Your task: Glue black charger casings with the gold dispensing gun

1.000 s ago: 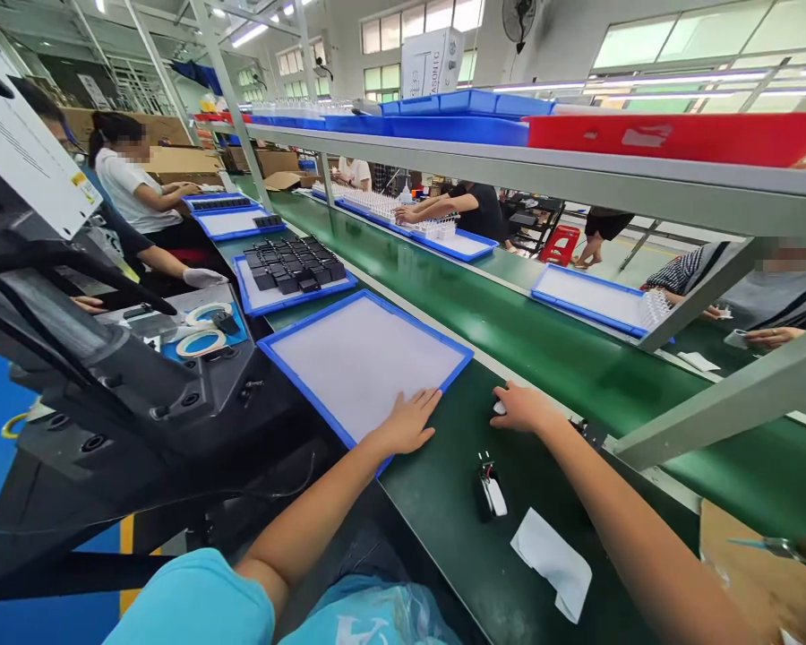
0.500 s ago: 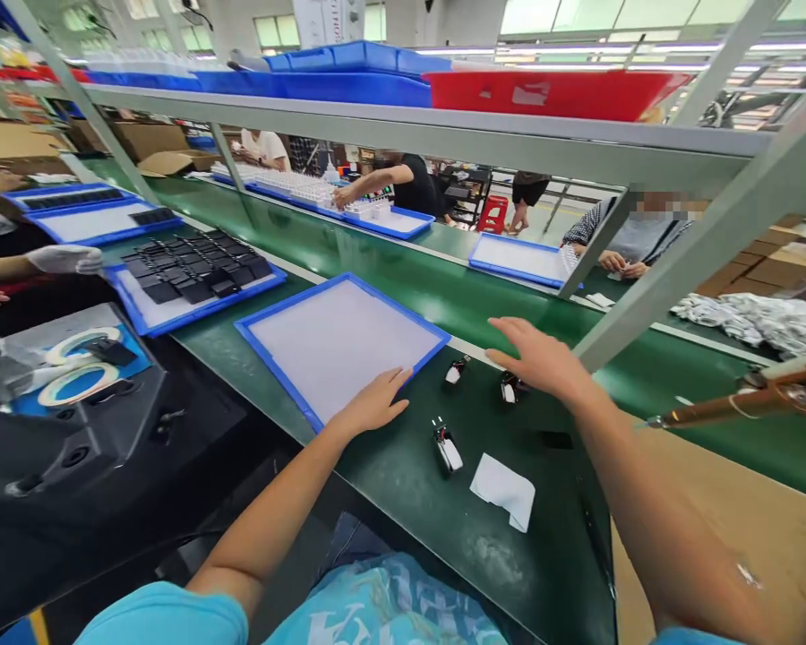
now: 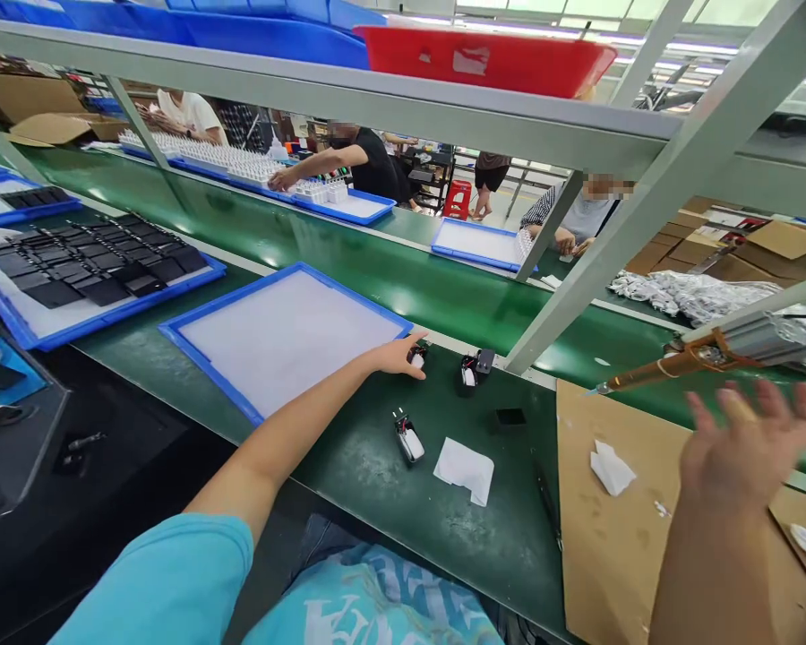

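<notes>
My left hand (image 3: pixel 398 355) reaches across the green table and closes its fingers on a small black and white part (image 3: pixel 416 356) at the right corner of an empty blue-rimmed white tray (image 3: pixel 282 336). Two similar small parts lie close by, one (image 3: pixel 408 439) nearer to me and one (image 3: pixel 474 368) to the right. My right hand (image 3: pixel 752 448) is raised far right over a brown cardboard sheet (image 3: pixel 631 546), fingers spread, holding nothing. It is blurred by motion, just below a hanging orange-brown tool (image 3: pixel 664 369).
A white paper scrap (image 3: pixel 465 468) and a small black square (image 3: pixel 510 417) lie on the table. At left a blue tray of several black parts (image 3: pixel 87 269). A slanted grey frame post (image 3: pixel 618 224) and overhead shelf stand ahead. Other people work across the green conveyor (image 3: pixel 349 260).
The view swung right. My left hand left the tray's edge and took hold of the small part at its corner. My right hand moved away right and rose over the cardboard.
</notes>
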A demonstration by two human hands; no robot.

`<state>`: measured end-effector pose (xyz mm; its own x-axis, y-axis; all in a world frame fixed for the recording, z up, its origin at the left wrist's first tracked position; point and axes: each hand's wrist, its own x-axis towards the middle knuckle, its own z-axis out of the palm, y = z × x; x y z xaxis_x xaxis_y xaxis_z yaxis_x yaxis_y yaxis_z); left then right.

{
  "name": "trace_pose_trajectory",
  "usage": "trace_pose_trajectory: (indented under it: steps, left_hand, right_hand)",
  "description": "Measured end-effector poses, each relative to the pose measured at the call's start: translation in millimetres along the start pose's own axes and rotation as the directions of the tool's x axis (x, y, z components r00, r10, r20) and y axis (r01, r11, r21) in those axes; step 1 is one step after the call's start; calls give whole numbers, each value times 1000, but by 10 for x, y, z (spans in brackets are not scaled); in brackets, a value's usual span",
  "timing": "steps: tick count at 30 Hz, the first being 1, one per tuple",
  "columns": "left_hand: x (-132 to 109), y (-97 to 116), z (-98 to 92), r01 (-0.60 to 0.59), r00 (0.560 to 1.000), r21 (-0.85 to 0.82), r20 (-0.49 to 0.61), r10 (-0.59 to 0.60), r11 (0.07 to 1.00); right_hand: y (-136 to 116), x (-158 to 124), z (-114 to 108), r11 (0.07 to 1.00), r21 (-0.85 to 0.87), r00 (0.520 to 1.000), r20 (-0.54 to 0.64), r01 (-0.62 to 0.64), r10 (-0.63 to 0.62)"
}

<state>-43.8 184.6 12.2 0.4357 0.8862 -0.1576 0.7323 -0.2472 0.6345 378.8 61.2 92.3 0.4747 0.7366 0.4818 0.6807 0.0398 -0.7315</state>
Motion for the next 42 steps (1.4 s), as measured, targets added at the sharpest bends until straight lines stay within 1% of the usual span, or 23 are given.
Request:
trace_pose_trajectory:
  steps: [1,2,3,4,6,7,9,11,13,15,16,17,19,21,24,26,29,34,38,40,42]
  left_hand:
    - [-44,0,-18,7,1000,6,-17,-7,1000]
    - [-116,12,-43,15,999,15,-41,-14,1000]
    - [-216,35,-75,17,997,25,-70,-16,1000]
    - [-342,66,-112,20,995,33,-102,-16,999]
    - [-665,134,-185,26,987,44,-160,-19,999]
    - [-851,165,-208,47,984,41,-176,-39,998]
    - [-1236,211,-194,100,981,28,-171,-94,995]
    - [-1586,235,-79,167,973,11,-163,-163,986]
    - [-1849,249,126,222,961,-18,-166,-222,975]
    - [-1994,265,367,244,954,-67,-163,-251,968]
    - [-2018,277,481,242,953,-94,-163,-255,966]
    - [-2011,294,579,236,953,-116,-165,-253,965]
    - [-1911,341,713,217,956,-137,-172,-240,966]
    - [-1721,405,757,193,961,-132,-173,-214,972]
    - [-1372,504,706,122,980,-114,-142,-138,986]
    - [-1174,542,646,76,991,-130,-102,-90,989]
    - [-1001,517,585,39,999,-191,-30,-46,981]
    - [-913,335,593,-13,996,-328,82,42,945]
    - [-887,260,623,-94,980,-409,121,156,908]
    - [-932,264,635,-109,983,-386,98,158,916]
    - [-1029,284,653,-102,994,-320,12,112,942]
  right_hand:
    - [21,-4,79,988,139,997,19,-72,70]
    - [34,-1,162,952,276,991,58,-135,124]
    - [44,9,241,909,374,983,104,-182,154]
    - [60,28,313,886,413,976,143,-210,164]
    - [117,81,428,861,453,970,168,-232,173]
    - [157,110,473,851,466,969,166,-243,185]
    - [243,156,542,833,487,964,161,-263,210]
    - [313,180,593,819,507,963,155,-268,219]
    - [352,183,628,814,523,967,142,-254,210]
    - [359,172,647,814,533,972,132,-233,193]
    - [353,163,652,813,537,974,129,-226,186]
    - [344,151,653,812,541,975,126,-221,181]
    - [319,118,648,806,550,976,124,-219,180]
    - [293,76,639,799,560,976,120,-219,184]
    - [260,1,627,789,573,975,118,-223,190]
    - [244,-56,621,782,581,974,114,-224,194]
    - [223,-158,601,769,599,974,108,-223,199]
    - [130,-410,504,746,621,970,134,-240,201]
    - [-49,-674,424,700,665,966,198,-259,169]
    - [-172,-827,419,657,712,967,222,-246,121]
    - [-318,-986,444,611,759,970,235,-226,67]
